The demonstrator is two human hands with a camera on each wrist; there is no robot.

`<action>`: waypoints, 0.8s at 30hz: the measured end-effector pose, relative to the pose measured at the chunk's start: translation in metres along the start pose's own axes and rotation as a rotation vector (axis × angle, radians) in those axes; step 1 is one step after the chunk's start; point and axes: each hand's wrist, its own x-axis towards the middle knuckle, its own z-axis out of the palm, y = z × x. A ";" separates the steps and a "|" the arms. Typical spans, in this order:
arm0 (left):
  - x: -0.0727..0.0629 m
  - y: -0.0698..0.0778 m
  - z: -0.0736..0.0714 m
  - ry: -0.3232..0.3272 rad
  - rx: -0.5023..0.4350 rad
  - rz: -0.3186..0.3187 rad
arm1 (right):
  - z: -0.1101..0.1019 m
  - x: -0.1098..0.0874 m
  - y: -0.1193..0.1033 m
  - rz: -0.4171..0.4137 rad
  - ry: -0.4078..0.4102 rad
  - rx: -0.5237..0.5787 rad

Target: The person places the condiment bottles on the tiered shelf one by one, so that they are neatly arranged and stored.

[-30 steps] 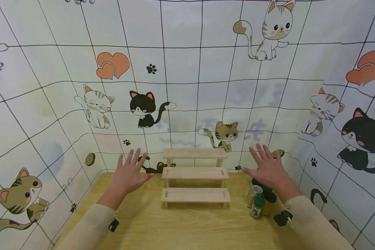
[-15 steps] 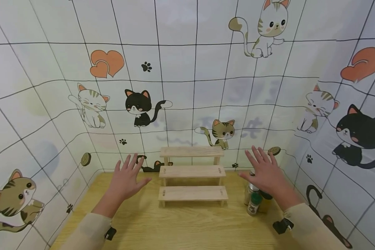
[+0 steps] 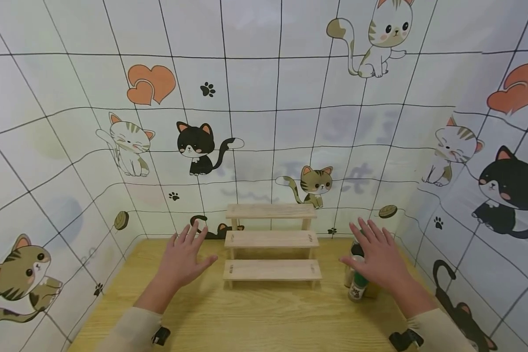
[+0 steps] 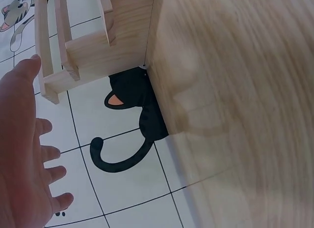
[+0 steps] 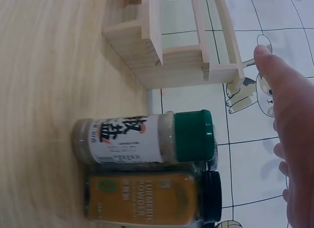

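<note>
My left hand [image 3: 182,256] hovers over the table left of a three-step wooden rack [image 3: 271,239], fingers spread and holding nothing. On the rack's other side, my right hand [image 3: 378,254] is held out flat, thumb toward the rack, above a group of spice jars. In the right wrist view, a green-capped spice jar [image 5: 132,139] with a white label stands beside a turmeric powder jar [image 5: 147,198] with a black cap. The right hand partly hides the jars in the head view. All the rack's steps that show are bare.
The wooden table [image 3: 264,322] runs back to a white wall covering [image 3: 255,98] printed with grid lines and cartoon cats, which also closes in both sides. A black wrist camera [image 3: 161,336] sits at the left sleeve, another [image 3: 406,340] at the right.
Both hands stay spread and have shifted slightly; the right one has dropped a little lower and now covers more of the jars. The view has tilted slightly. Rack and jars have not moved.
</note>
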 end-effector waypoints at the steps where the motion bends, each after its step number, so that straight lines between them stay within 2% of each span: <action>1: 0.000 0.002 0.001 0.002 -0.009 0.001 | 0.000 -0.003 0.000 0.000 0.006 0.001; 8: -0.003 0.009 0.015 -0.005 -0.073 0.002 | 0.006 -0.019 -0.006 -0.017 0.060 0.015; 14: -0.008 0.015 0.026 0.018 -0.169 0.017 | 0.013 -0.035 -0.013 0.022 0.092 0.083; 24: -0.010 0.023 0.058 -0.007 -0.308 0.056 | 0.022 -0.062 -0.020 0.059 0.256 0.164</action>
